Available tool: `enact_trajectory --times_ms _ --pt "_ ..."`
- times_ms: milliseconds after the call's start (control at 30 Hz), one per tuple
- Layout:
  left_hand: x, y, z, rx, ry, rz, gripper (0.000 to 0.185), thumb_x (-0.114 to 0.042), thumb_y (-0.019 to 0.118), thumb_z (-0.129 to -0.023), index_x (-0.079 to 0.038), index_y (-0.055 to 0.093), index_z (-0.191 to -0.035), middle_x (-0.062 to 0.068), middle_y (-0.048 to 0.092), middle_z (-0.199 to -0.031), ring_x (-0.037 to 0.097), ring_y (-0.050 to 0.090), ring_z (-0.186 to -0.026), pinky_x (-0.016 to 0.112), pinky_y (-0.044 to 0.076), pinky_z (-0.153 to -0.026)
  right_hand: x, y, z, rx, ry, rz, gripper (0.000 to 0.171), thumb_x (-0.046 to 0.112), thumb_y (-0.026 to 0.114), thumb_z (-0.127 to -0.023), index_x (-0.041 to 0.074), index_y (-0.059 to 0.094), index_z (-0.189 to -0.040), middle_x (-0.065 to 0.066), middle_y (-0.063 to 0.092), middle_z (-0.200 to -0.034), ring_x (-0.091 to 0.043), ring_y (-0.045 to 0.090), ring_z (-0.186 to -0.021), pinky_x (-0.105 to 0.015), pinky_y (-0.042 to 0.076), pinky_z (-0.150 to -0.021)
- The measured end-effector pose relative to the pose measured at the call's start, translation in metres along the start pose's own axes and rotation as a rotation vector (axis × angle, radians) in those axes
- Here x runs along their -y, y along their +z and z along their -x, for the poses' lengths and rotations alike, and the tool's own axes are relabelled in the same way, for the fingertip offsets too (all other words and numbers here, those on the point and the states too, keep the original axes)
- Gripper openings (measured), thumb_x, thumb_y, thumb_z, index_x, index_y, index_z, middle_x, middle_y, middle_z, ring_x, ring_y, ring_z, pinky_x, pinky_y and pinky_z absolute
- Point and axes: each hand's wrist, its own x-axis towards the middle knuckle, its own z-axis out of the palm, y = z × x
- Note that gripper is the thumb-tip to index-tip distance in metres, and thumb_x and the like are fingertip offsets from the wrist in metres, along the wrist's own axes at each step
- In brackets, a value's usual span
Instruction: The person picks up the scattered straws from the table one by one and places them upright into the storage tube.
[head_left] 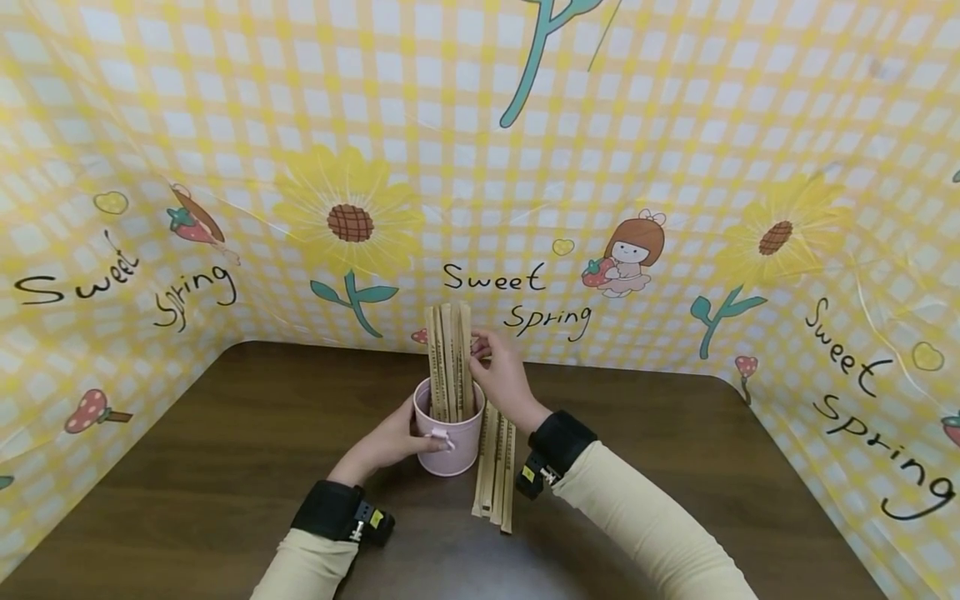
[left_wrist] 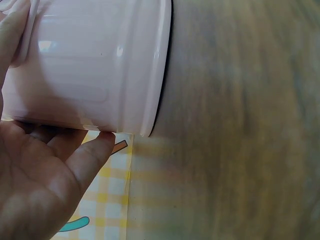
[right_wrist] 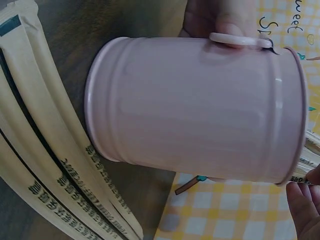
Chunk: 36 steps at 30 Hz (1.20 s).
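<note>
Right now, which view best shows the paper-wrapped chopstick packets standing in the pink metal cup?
Head view: the upright paper-wrapped chopstick packets show whole in the pink metal cup, right hand at their tops. Right wrist catches only their ends; left wrist shows none.

Pink cup (head_left: 450, 442) upright on table, paper-wrapped chopsticks (head_left: 450, 362) standing inside

Both forearms reach forward from the bottom of the head view, each in a cream sleeve with a black band at the wrist. The left hand (head_left: 390, 442) lies low, palm turned inward, its fingers curled round the side of the pink cup (head_left: 448, 437), the thumb up near the small handle. The right hand (head_left: 504, 375) is raised higher, wrist bent, its fingertips pinching the tops of the paper-wrapped sticks (head_left: 448, 362) standing in the cup. The two hands are close together, not touching.
</note>
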Motion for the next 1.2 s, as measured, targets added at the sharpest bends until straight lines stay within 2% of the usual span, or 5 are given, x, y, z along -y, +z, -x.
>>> enact_trajectory --times_ms 400,733,900,1033,1200 --pt "-0.004 0.002 -0.004 -0.002 0.012 -0.024 0.114 -0.022 0.085 -0.085 -0.001 0.003 -0.163 0.031 0.028 -0.163 0.045 0.043 -0.142 0.047 0.045 -0.109 -0.004 -0.013 0.004 0.001 0.088 -0.048 0.041 0.005 0.060 -0.100 -0.006 0.053 -0.139 -0.022 0.064 -0.114 -0.035 0.065 -0.108 -0.046 0.056 -0.092" --pt "-0.004 0.001 -0.001 -0.006 0.013 -0.036 0.114 -0.020 0.085 -0.085 -0.002 0.004 -0.163 0.031 0.031 -0.161 0.043 0.045 -0.140 0.042 0.046 -0.106 -0.032 -0.029 0.009 -0.034 0.154 -0.018 0.040 0.002 0.060 -0.098 -0.008 0.055 -0.136 -0.022 0.063 -0.109 -0.033 0.064 -0.100 -0.041 0.053 -0.088" --pt "-0.002 0.001 -0.001 -0.014 0.000 -0.035 0.114 -0.020 0.085 -0.085 -0.003 0.004 -0.164 0.031 0.031 -0.161 0.043 0.044 -0.140 0.043 0.046 -0.107 -0.053 -0.028 0.021 0.069 0.335 0.006 0.039 0.002 0.061 -0.097 -0.010 0.057 -0.133 -0.015 0.063 -0.093 -0.029 0.064 -0.084 -0.033 0.052 -0.075" --pt "-0.001 0.000 0.000 -0.014 -0.007 -0.033 0.115 -0.021 0.085 -0.085 -0.004 0.004 -0.164 0.030 0.030 -0.162 0.044 0.042 -0.142 0.049 0.043 -0.110 -0.071 -0.024 0.033 0.174 0.536 -0.064 0.039 0.001 0.058 -0.098 -0.013 0.053 -0.135 -0.015 0.062 -0.094 -0.035 0.068 -0.089 -0.037 0.059 -0.076" --pt "0.000 0.000 -0.001 -0.012 -0.005 -0.043 0.115 -0.024 0.085 -0.085 -0.003 0.004 -0.164 0.030 0.031 -0.162 0.044 0.042 -0.142 0.051 0.042 -0.111 -0.086 -0.018 0.041 0.201 0.609 -0.079 0.037 -0.002 0.058 -0.094 -0.017 0.054 -0.128 -0.025 0.064 -0.106 -0.036 0.070 -0.092 -0.040 0.062 -0.078"
